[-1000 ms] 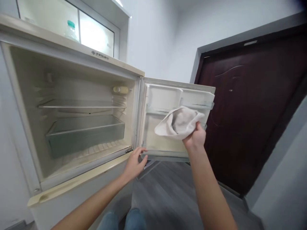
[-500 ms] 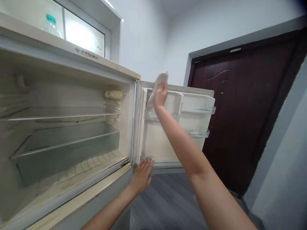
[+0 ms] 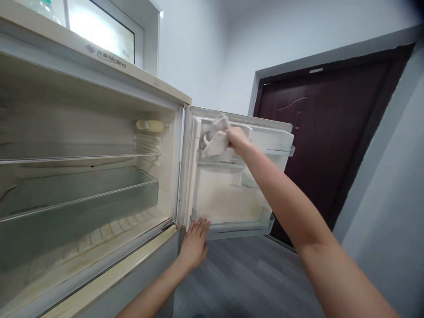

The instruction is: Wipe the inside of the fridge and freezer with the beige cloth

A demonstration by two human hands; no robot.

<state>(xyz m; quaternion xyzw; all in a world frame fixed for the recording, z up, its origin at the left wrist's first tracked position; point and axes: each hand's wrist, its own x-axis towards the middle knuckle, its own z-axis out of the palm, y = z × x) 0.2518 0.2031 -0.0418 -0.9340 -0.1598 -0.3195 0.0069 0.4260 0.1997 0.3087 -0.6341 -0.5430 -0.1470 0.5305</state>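
A refrigerator door [image 3: 228,192] stands swung out to the right, its inner side with clear shelves facing me. My right hand [image 3: 237,138] is closed on a white cloth [image 3: 217,138], which hangs bunched in front of the upper left part of the door, just above a clear door shelf [image 3: 218,159]. The cloth is a little blurred, and I cannot tell whether it touches the door. Low down by the hinge side, my left hand [image 3: 196,243] lies with fingers stretched out on the lower corner of the bottom door shelf [image 3: 245,229], holding nothing.
To the left is the refrigerator compartment, with a glass shelf [image 3: 79,158], a clear drawer [image 3: 86,221] and a yellowish lamp cover [image 3: 149,126]. A bottle [image 3: 44,9] is near the window at upper left. Behind the refrigerator door is a dark red door [image 3: 318,132] in the wall.
My right hand has come down and slightly right from the door's top edge with the cloth. My left hand stays at the lower corner. The view has shifted a little.
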